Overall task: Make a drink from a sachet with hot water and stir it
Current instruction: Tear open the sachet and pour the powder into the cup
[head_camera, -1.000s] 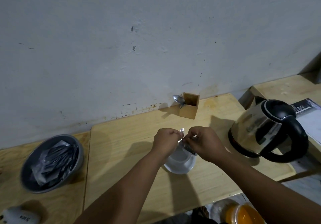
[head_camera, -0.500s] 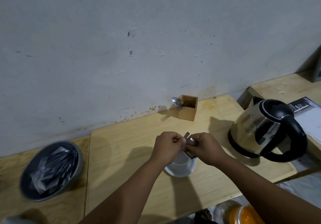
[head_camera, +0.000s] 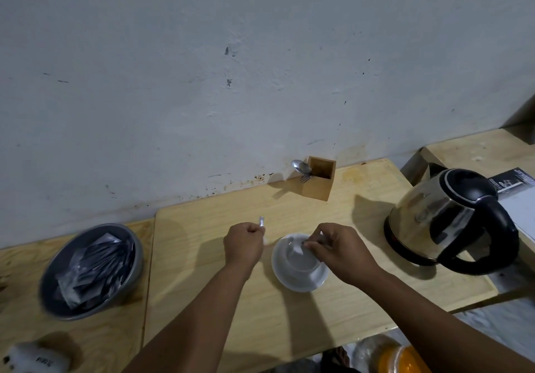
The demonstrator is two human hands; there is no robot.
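A white cup (head_camera: 298, 262) sits on a white saucer (head_camera: 315, 284) in the middle of the wooden counter (head_camera: 202, 271). My right hand (head_camera: 338, 249) pinches the sachet (head_camera: 298, 249) over the cup, its torn end tilted down into it. To the left of the cup, my left hand (head_camera: 244, 244) is closed on the torn-off sachet strip (head_camera: 262, 223), which sticks up from the fist. A steel kettle (head_camera: 445, 219) with a black handle stands at the right. A spoon (head_camera: 301, 167) leans out of a wooden box (head_camera: 318, 181) by the wall.
A grey bowl (head_camera: 52, 271) full of sachets sits at the left. A white bottle (head_camera: 34, 359) lies at the bottom left. A leaflet (head_camera: 512, 183) lies behind the kettle. An orange-lidded container (head_camera: 402, 359) stands below the counter's front edge. The wall runs close behind.
My hands were together over the cup tearing the sachet. They have come apart: the left hand moved left with the torn strip, the right stays over the cup with the sachet.
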